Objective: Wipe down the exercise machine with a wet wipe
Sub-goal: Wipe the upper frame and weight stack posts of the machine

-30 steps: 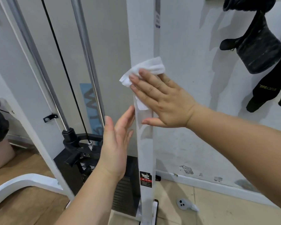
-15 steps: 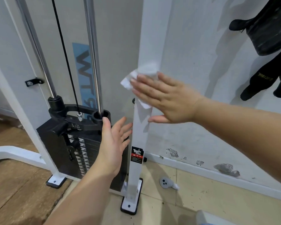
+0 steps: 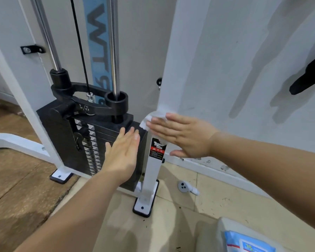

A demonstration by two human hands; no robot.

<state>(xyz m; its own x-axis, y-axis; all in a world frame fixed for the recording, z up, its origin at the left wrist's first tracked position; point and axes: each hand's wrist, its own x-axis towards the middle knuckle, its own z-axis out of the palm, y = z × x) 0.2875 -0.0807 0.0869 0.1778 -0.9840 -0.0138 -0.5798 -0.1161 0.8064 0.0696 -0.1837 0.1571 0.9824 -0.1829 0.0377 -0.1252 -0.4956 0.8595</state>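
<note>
My right hand (image 3: 182, 137) lay flat with straight fingers, pressing the wet wipe (image 3: 154, 118) against the white post (image 3: 173, 70) of the machine. The wipe bunched out past my fingertips. My left hand (image 3: 123, 151) was open and held nothing, just left of the post, in front of the black weight stack (image 3: 98, 140). I could not tell whether it touched the stack. A warning label (image 3: 157, 148) sat on the post beside my right thumb. A wipes packet (image 3: 249, 242) lay below my right forearm.
</note>
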